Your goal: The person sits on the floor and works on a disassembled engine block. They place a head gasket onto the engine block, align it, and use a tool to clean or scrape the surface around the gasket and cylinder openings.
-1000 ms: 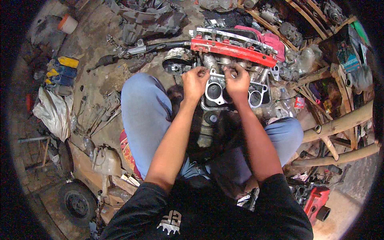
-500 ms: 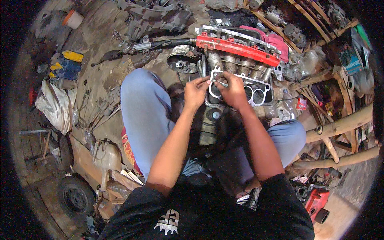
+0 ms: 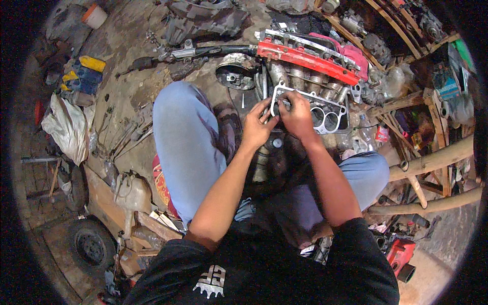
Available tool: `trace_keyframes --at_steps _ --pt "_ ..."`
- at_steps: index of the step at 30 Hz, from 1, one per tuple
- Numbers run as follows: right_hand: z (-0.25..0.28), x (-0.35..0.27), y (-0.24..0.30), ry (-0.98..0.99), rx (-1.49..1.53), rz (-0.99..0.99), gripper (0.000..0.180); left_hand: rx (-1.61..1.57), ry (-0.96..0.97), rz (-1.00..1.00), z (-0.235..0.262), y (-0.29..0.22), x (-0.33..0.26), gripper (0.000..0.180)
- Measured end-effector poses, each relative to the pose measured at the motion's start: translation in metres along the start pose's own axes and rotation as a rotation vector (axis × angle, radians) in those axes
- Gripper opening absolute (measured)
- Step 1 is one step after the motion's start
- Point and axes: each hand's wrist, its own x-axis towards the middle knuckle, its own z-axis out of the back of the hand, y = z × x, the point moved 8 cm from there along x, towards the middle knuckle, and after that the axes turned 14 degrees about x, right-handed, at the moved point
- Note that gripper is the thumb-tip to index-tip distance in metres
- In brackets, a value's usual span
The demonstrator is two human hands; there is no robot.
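A pale flat metal gasket-like plate (image 3: 331,122) with large round holes lies in front of me, over a dark tray-like part. My left hand (image 3: 257,126) is closed at the plate's left edge, fingers along the outside and thumb toward the right hand. My right hand (image 3: 296,117) is closed over the plate's left part, fingers curled and pinched together; whatever they hold is hidden. Just beyond is an engine part with a red rail (image 3: 305,63) and several metal pipes (image 3: 296,79). A small white stick-like piece (image 3: 243,100) lies left of my left hand.
A round metal housing (image 3: 237,71) stands beyond my left knee. Wooden poles (image 3: 432,160) form a rack at the right. At the left are a wheel (image 3: 91,245), a white sack (image 3: 68,129) and a blue-and-yellow item (image 3: 84,76). Engine parts litter the floor.
My left hand has shifted right and down, closer to the right hand. The right hand's fingers have curled in more. The small white piece on the left now shows.
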Motion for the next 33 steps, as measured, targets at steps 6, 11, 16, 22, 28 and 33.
trace_keyframes --at_steps 6,11,16,22,28,33 --pt "0.003 -0.004 -0.003 -0.080 -0.054 0.113 0.020 0.245 0.012 -0.174 -0.005 -0.014 -0.006 0.083" --pt "0.001 -0.005 0.000 -0.023 -0.025 0.129 0.024 0.462 -0.033 -0.327 -0.004 -0.009 -0.008 0.098" --pt "-0.002 -0.004 -0.007 0.075 -0.005 0.093 0.024 0.562 -0.108 -0.452 -0.005 -0.016 -0.012 0.104" --pt "0.003 0.003 0.009 0.077 0.045 0.049 0.020 0.571 -0.077 -0.351 -0.007 -0.005 -0.011 0.097" --pt "0.002 0.002 0.008 0.145 -0.002 -0.091 0.027 0.554 -0.064 -0.242 -0.006 -0.015 -0.013 0.095" --pt "0.000 0.001 0.015 0.092 -0.046 -0.026 0.023 0.525 -0.096 -0.302 -0.003 -0.015 -0.013 0.093"
